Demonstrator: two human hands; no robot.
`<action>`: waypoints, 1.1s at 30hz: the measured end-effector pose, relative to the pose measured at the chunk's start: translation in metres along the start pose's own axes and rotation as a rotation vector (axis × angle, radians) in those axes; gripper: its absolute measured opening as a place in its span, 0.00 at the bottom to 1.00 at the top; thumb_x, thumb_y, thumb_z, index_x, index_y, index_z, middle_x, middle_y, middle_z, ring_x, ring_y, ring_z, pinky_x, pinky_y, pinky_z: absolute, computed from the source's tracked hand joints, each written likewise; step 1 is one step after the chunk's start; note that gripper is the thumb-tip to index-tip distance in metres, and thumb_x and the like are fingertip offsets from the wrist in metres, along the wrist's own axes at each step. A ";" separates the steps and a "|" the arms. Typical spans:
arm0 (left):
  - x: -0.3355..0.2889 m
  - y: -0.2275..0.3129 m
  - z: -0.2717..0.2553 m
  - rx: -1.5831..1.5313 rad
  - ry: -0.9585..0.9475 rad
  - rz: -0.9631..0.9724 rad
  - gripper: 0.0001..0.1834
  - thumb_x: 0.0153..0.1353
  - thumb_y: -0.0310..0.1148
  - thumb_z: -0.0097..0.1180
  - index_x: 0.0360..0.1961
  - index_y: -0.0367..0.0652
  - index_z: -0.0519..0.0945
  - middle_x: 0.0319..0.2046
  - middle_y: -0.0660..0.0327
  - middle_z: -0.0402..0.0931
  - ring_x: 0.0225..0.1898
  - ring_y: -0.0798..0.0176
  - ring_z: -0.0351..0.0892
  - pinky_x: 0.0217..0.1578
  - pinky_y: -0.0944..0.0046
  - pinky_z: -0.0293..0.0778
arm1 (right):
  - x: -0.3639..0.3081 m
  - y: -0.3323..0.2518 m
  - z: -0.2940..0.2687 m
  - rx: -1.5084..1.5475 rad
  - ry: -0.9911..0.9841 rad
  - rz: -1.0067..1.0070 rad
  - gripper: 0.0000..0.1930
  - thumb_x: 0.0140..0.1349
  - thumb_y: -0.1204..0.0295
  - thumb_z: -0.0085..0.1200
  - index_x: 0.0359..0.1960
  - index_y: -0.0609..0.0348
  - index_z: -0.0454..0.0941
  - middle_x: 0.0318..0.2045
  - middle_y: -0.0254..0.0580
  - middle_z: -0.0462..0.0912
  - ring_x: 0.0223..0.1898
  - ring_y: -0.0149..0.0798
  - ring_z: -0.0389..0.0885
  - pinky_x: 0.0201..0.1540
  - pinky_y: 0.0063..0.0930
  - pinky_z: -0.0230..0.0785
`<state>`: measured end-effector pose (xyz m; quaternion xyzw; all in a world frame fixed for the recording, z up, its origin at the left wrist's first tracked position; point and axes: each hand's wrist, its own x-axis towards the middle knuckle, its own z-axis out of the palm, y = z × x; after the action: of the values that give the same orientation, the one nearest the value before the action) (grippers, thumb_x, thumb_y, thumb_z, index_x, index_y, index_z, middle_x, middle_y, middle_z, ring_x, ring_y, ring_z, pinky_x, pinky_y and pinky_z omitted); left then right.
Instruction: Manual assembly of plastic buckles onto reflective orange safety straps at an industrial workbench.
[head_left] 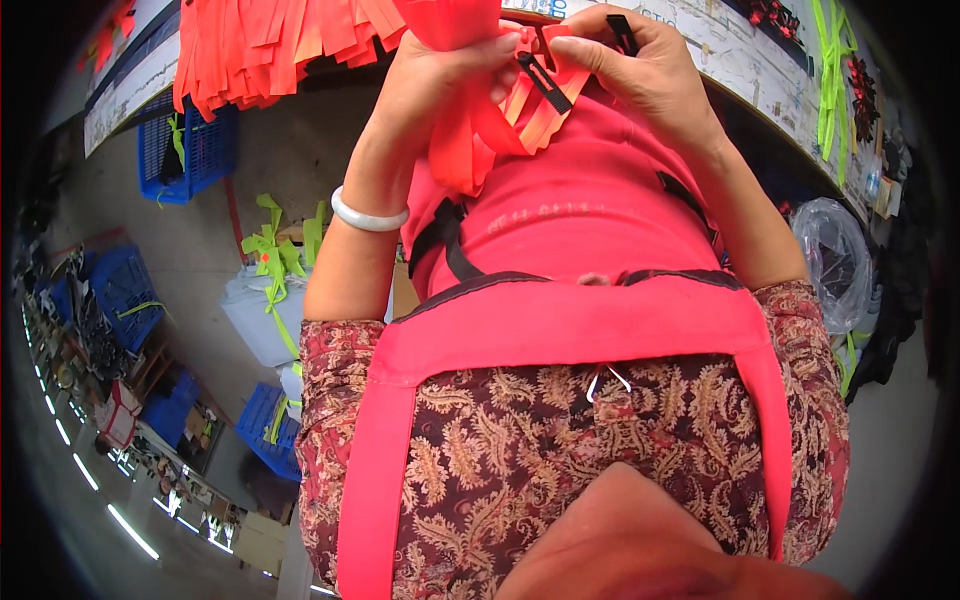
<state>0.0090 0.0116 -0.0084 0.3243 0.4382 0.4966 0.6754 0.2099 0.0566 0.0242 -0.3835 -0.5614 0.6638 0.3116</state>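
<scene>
My left hand is closed round a bunch of bright red-orange fabric strips, which hang over the lap of my red apron. Close beside it, my right hand pinches the end of an orange strip between thumb and fingers. Between the two hands a narrow black piece with a long slot hangs at the strips. A small red part shows at my left fingertips. Another black end sticks out between the fingers of my right hand. My fingers partly hide how these pieces join.
More orange strips hang over the table edge at the left. Yellow-green strips lie on the table at the right. Blue crates and a pale bag stand on the floor at the left; a clear plastic bag is at the right.
</scene>
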 end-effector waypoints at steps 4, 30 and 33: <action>-0.001 0.003 0.000 0.020 -0.020 -0.054 0.12 0.61 0.31 0.58 0.41 0.33 0.79 0.23 0.59 0.76 0.21 0.67 0.73 0.24 0.70 0.69 | -0.002 0.003 -0.001 -0.167 0.018 0.011 0.08 0.64 0.69 0.56 0.37 0.61 0.80 0.21 0.26 0.75 0.17 0.16 0.61 0.19 0.12 0.51; 0.001 0.006 -0.005 0.170 -0.058 0.093 0.10 0.58 0.26 0.60 0.40 0.33 0.81 0.25 0.61 0.78 0.24 0.67 0.77 0.26 0.69 0.71 | 0.008 0.015 0.010 0.142 -0.115 -0.475 0.09 0.57 0.69 0.63 0.31 0.63 0.82 0.21 0.29 0.79 0.21 0.21 0.72 0.24 0.15 0.63; -0.003 0.006 -0.003 0.127 -0.042 0.101 0.10 0.58 0.27 0.60 0.41 0.34 0.81 0.25 0.61 0.78 0.24 0.68 0.77 0.25 0.69 0.71 | -0.007 -0.009 0.012 0.017 0.055 0.229 0.09 0.58 0.69 0.62 0.32 0.63 0.82 0.21 0.29 0.78 0.21 0.20 0.71 0.24 0.13 0.61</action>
<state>0.0033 0.0106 -0.0037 0.3989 0.4375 0.4943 0.6365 0.2027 0.0462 0.0354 -0.4605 -0.4995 0.6891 0.2522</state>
